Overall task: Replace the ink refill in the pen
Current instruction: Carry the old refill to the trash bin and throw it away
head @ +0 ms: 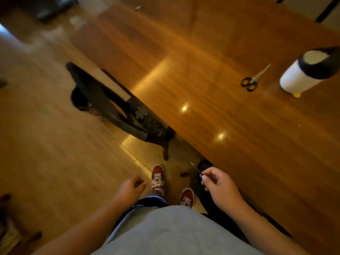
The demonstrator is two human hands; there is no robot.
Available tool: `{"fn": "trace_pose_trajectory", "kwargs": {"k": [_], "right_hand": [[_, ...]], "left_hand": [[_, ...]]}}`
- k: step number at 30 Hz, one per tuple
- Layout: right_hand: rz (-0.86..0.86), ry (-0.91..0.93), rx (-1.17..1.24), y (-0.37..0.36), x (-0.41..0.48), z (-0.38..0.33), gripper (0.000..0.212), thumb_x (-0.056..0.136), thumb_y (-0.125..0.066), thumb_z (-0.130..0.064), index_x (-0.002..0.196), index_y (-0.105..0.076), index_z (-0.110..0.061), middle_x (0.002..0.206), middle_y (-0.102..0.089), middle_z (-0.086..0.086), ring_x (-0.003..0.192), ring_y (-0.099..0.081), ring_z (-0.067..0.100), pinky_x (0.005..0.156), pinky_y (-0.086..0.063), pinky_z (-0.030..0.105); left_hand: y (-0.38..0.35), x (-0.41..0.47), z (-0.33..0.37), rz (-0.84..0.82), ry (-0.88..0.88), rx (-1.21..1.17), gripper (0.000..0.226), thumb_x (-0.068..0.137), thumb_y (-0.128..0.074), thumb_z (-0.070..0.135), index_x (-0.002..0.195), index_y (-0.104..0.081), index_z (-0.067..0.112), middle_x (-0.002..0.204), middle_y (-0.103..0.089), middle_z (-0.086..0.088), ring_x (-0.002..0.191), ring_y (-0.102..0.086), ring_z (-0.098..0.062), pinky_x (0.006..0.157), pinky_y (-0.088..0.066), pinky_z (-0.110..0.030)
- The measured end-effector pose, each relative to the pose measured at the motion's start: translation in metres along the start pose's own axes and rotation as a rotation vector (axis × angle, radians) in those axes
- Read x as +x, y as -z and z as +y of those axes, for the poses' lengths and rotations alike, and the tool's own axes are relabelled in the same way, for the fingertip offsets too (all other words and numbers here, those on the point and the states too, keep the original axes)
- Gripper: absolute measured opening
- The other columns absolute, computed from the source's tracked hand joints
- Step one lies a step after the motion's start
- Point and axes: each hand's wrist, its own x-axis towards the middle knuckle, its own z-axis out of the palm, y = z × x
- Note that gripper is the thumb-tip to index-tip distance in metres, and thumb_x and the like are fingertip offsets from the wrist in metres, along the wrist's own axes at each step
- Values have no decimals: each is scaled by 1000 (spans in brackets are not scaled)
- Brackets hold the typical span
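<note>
My right hand (pixel 219 186) is low in the view, beside the near edge of the wooden table (pixel 220 111). It pinches a thin dark rod with a light tip, the ink refill (pixel 196 168), which points up and to the left from my fingertips. My left hand (pixel 129 187) hangs over the floor with its fingers curled shut; whether it holds anything small I cannot tell. No pen body shows clearly. The picture is blurred by motion.
Black-handled scissors (pixel 253 79) and a white cylinder with a dark top (pixel 303 72) lie on the table at the right. A dark chair (pixel 117 107) stands at the table's left edge. My red shoes (pixel 157 176) are on the floor below.
</note>
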Motion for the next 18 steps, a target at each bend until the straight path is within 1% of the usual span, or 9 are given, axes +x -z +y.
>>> {"fn": "trace_pose_trajectory", "kwargs": {"k": [2, 3, 5, 7, 10, 11, 13, 16, 18], "right_hand": [[-13, 128, -141, -18, 9, -28, 12, 95, -55, -29, 86, -62, -34, 76, -63, -12, 70, -59, 0, 54, -38, 10], [-35, 188, -214, -29, 14, -42, 11, 95, -55, -30, 86, -61, -36, 74, -63, -13, 67, -59, -3, 48, -37, 8], [-123, 294, -317, -58, 23, -73, 12, 94, -56, -30, 87, -59, -39, 72, -63, -12, 67, -59, -7, 42, -40, 9], [-235, 354, -387, -99, 30, -101, 14, 94, -56, -30, 86, -58, -41, 74, -64, -11, 72, -60, -8, 43, -43, 10], [-394, 392, -450, -173, 40, -143, 10, 94, -57, -28, 94, -62, -37, 82, -65, -12, 75, -63, 4, 57, -47, 12], [-445, 409, -464, -200, 44, -156, 9, 94, -57, -27, 96, -63, -34, 85, -65, -11, 78, -63, 5, 61, -49, 14], [-525, 431, -493, -257, 49, -183, 9, 94, -57, -25, 98, -65, -28, 87, -65, -9, 82, -62, 8, 66, -52, 21], [-601, 439, -538, -339, 54, -218, 9, 95, -57, -23, 96, -65, -23, 86, -66, -4, 81, -63, 12, 65, -51, 24], [-627, 411, -537, -383, 58, -238, 9, 95, -56, -21, 93, -65, -21, 85, -67, 0, 80, -64, 15, 64, -50, 24]], "left_hand": [[4, -21, -53, 60, 177, -116, 15, 93, -57, 35, 96, -64, 22, 90, -68, 0, 83, -65, -15, 78, -55, -35], [4, -33, -79, 90, 257, -162, 16, 93, -58, 32, 94, -65, 17, 90, -69, -5, 85, -65, -19, 81, -54, -38], [2, -60, -129, 137, 389, -241, 18, 93, -59, 25, 92, -66, 9, 92, -70, -12, 87, -65, -25, 79, -51, -35], [-4, -87, -175, 153, 497, -347, 16, 93, -59, 21, 88, -66, 7, 92, -70, -14, 84, -64, -25, 71, -47, -32], [-14, -119, -236, 190, 614, -516, 16, 91, -61, 20, 79, -65, 9, 79, -69, -10, 74, -64, -21, 63, -46, -31], [-17, -127, -255, 200, 643, -562, 18, 90, -62, 20, 76, -63, 10, 75, -67, -8, 71, -61, -20, 63, -45, -31], [-20, -138, -295, 196, 689, -644, 19, 90, -62, 22, 75, -60, 11, 75, -65, -8, 71, -59, -21, 67, -45, -33], [-11, -144, -352, 170, 741, -722, 20, 88, -62, 34, 84, -64, 15, 81, -70, -6, 76, -65, -21, 68, -49, -33], [8, -144, -387, 165, 759, -708, 21, 87, -61, 40, 83, -64, 20, 77, -68, 1, 73, -64, -17, 63, -48, -30]]}}
